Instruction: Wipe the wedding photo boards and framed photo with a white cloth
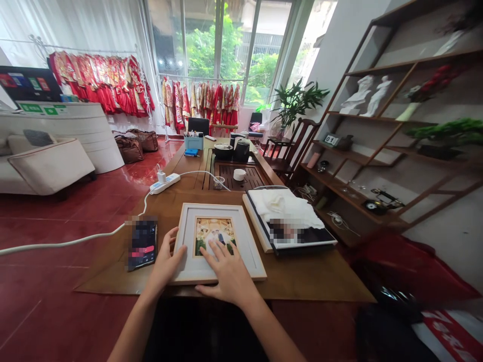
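A pale wooden picture frame (243, 239) with a white mat lies face up on the brown wooden table (313, 276). Inside it is a wedding photo (207, 229), partly covered by my fingers. My left hand (168, 257) grips the frame's left edge, its thumb on the front face and the fingers around the side. Across the lower part of the frame rests my right hand (226, 269), palm down with fingers spread over the photo and the mat. Left of my left hand lies a phone (143, 245) with a lit screen.
To the right, a white cloth (290, 206) covers part of some stacked frames (307, 244). A white power strip (165, 184) with its cable sits at the table's left edge. Farther back are a tea tray (241, 182), a white cup (239, 174) and a kettle (241, 150). Shelves (362, 156) stand right.
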Demonstrator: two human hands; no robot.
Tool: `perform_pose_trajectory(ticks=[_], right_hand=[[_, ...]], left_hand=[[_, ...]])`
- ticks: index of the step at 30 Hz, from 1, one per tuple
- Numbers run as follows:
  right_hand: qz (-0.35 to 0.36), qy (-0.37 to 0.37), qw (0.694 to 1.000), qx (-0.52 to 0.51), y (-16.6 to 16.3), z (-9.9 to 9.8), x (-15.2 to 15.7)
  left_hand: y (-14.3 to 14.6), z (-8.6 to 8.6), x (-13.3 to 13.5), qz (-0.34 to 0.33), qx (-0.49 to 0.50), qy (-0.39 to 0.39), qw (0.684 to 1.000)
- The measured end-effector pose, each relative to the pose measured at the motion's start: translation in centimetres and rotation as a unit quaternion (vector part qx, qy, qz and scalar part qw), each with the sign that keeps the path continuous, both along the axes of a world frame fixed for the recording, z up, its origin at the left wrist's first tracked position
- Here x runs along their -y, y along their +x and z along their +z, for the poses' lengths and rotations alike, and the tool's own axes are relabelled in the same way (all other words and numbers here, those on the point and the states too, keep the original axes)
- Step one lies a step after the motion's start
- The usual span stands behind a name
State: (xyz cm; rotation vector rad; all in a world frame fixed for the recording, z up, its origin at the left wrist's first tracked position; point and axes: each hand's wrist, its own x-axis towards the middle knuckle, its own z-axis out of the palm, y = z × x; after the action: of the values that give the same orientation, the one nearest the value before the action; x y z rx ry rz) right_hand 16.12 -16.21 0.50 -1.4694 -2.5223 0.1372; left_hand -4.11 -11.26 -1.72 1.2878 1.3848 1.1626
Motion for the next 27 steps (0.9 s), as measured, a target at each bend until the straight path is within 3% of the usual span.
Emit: perform_pose_trajectory(ticks=[6, 10, 15, 20, 23, 27], right_hand=[[0.052, 0.047, 0.997, 0.04, -1.7, -0.4, 0.0], [0.085, 0.133, 0.986, 0.061, -2.2, -0.9, 0.1], [0.071, 0.298, 0.949, 0.079, -2.2, -0.7, 0.1], [0.064, 0.354, 0.931, 0.067, -1.5, 0.5, -0.3], [0.06, 0.377, 0.923, 0.04, -1.0, 1.1, -0.5], [0.052, 0.389, 0.92, -0.026, -0.3, 1.9, -0.8]], left_hand=[[-0.1, 0.8, 0.2, 0.012, 0.051, -0.034, 0.998], [-0.4, 1.3, -0.1, 0.014, 0.079, -0.019, 0.997], [-0.5, 3.6, -0.2, 0.0, 0.128, -0.018, 0.992], [0.1, 5.7, 0.3, -0.012, 0.247, -0.03, 0.968], [0.3, 5.9, 0.5, -0.054, 0.308, -0.037, 0.949], [0.6, 5.0, 0.5, -0.064, 0.307, -0.048, 0.948]])
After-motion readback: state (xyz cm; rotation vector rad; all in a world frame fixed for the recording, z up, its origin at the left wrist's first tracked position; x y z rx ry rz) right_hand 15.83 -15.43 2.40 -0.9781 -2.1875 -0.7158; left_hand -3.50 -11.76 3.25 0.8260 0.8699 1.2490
